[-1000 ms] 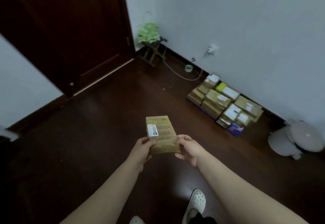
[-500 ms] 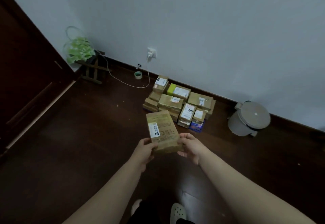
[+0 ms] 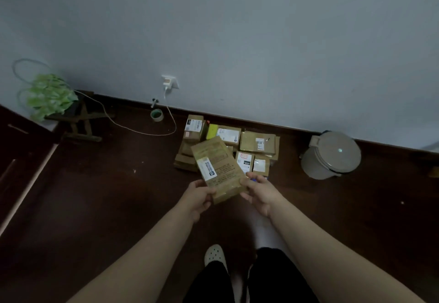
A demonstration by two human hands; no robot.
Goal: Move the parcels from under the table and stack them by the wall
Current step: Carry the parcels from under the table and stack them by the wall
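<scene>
I hold a flat brown cardboard parcel [image 3: 217, 167] with a white label in front of me, above the floor. My left hand [image 3: 198, 197] grips its near left corner and my right hand [image 3: 259, 193] grips its near right edge. Just beyond it, a pile of several brown parcels [image 3: 257, 143] lies on the dark floor against the pale wall [image 3: 237, 41]. The held parcel covers part of that pile.
A grey pedal bin [image 3: 331, 155] stands right of the pile by the wall. On the left a small wooden stool [image 3: 80, 119] carries a green bag [image 3: 51, 97]. A white cable [image 3: 142, 131] runs from a wall socket [image 3: 169, 81] across the floor past a tape roll [image 3: 156, 114].
The view has swung right and closer to the wall. The parcel pile now sits straight ahead, right behind the held parcel. Both hands keep their grip.
</scene>
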